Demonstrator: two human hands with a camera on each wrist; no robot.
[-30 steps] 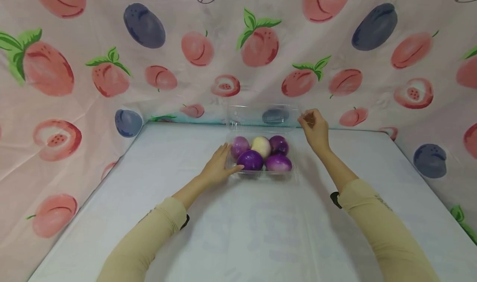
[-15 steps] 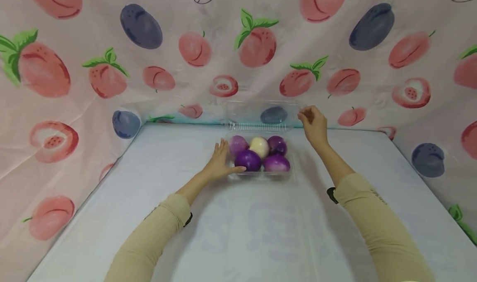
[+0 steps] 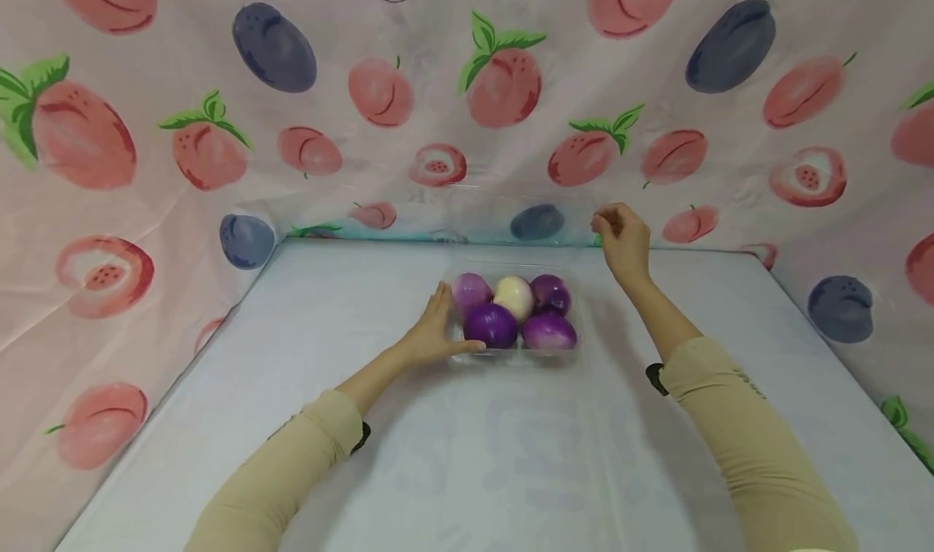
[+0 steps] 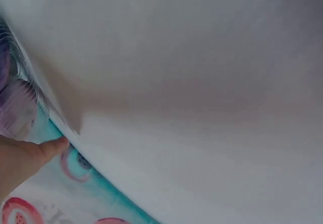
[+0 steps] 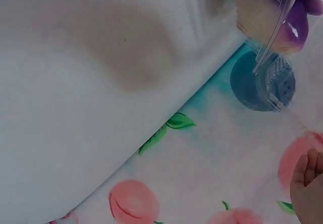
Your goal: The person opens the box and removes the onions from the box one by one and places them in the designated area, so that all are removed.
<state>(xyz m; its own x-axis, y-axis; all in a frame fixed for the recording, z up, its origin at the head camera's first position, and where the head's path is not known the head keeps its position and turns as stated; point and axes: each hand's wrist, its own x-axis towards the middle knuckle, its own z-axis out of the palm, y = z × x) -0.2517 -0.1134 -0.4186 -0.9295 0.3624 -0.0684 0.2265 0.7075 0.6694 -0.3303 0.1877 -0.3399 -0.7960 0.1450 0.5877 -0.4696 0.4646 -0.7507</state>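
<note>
A clear plastic clamshell box (image 3: 521, 353) holds several onions: purple ones such as the front left onion (image 3: 490, 326), and one white onion (image 3: 514, 298). Its clear lid (image 3: 496, 220) stands raised at the back, against the patterned cloth. My left hand (image 3: 430, 331) rests along the box's left side, fingers straight and thumb stretched along the front corner. With thumb and fingers, my right hand (image 3: 624, 236) pinches the right edge of the lid. In the right wrist view this hand (image 5: 308, 186) is cut off by the frame, and the onions show through the box.
A white table surface (image 3: 474, 455) lies under the box. Behind it and at both sides hangs a pink cloth (image 3: 350, 17) printed with peaches and dark plums. The lid is close to the back cloth.
The lid has risen with my right hand, its top edge now higher up the cloth. The box has shifted slightly nearer to me, with my left hand staying at its side.
</note>
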